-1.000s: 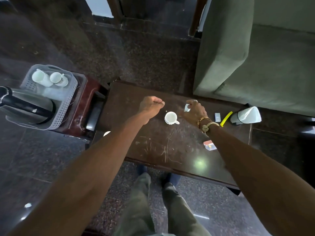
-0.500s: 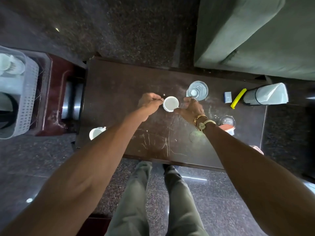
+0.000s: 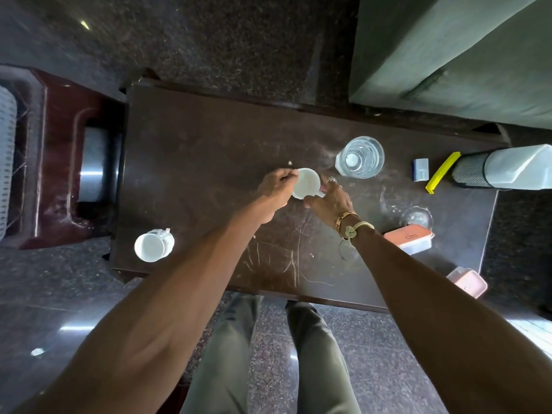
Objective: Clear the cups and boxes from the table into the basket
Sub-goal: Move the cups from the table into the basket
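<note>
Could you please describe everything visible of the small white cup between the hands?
The small white cup looks like glossy ceramic, mouth up and seemingly empty, near the middle of the dark table. Its handle points toward the right hand, whose thumb and fingers pinch it; the left hand grips the opposite rim. Whether it is lifted, I cannot tell.

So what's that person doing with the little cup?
Someone is tidying a dark table. Both hands are on the small white cup in the middle: the left hand pinches its rim and the right hand holds it by the handle. Waiting on the table are another cup near the left corner, a glass of water, a pink-lidded box and a second box. The white basket just peeks in at the far left.
</note>
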`<state>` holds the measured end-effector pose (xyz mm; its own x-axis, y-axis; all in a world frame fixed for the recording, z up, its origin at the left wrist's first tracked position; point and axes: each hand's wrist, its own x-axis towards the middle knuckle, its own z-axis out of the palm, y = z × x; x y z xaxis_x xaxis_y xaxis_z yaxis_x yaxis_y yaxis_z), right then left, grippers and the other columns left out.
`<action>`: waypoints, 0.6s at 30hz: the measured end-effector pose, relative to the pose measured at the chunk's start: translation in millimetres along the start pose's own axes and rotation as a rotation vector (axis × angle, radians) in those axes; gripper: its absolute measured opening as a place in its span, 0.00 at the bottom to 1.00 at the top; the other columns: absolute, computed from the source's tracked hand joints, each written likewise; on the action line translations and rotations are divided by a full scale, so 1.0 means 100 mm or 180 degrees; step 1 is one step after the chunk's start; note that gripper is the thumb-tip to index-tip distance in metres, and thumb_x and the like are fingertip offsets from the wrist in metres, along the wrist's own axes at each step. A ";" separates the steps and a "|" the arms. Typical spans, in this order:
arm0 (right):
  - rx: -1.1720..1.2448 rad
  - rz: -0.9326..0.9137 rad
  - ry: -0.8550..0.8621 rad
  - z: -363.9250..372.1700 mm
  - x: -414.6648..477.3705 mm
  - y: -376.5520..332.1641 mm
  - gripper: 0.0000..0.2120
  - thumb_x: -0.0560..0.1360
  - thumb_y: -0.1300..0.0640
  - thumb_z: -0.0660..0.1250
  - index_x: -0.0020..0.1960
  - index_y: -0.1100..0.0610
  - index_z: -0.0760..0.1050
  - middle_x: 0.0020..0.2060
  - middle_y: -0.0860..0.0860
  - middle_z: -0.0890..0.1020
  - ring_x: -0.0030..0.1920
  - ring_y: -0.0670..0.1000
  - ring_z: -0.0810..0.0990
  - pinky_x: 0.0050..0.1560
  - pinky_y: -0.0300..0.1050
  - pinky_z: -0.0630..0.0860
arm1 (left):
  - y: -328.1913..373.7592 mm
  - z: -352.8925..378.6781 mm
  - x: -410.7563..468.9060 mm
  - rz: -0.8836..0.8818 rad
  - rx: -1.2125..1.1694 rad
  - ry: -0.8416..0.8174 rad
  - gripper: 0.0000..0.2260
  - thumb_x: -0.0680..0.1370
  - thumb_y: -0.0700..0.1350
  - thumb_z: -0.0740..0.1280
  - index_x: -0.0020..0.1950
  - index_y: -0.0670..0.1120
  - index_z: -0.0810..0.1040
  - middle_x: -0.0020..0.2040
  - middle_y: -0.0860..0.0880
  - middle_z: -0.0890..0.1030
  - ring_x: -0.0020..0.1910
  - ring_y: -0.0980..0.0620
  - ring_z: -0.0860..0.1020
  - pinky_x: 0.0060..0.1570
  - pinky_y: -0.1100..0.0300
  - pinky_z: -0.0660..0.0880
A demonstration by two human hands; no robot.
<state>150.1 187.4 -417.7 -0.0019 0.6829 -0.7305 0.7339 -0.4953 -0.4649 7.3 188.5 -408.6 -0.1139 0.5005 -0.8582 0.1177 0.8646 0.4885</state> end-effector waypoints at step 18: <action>0.0583 -0.0435 -0.0080 -0.52 -0.86 -1.06 0.33 0.65 0.42 0.59 0.69 0.47 0.74 0.57 0.56 0.82 0.55 0.57 0.78 0.63 0.60 0.74 | 0.63 -0.61 -1.16 0.0313 -0.1018 0.0421 0.08 0.80 0.52 0.67 0.56 0.50 0.81 0.48 0.49 0.79 0.52 0.45 0.82 0.53 0.53 0.81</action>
<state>107.6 208.9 -280.0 -0.1116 0.7379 -0.6656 0.5900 -0.4898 -0.6418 -32.5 187.2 -268.5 -0.2467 0.5654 -0.7871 -0.1779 0.7719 0.6103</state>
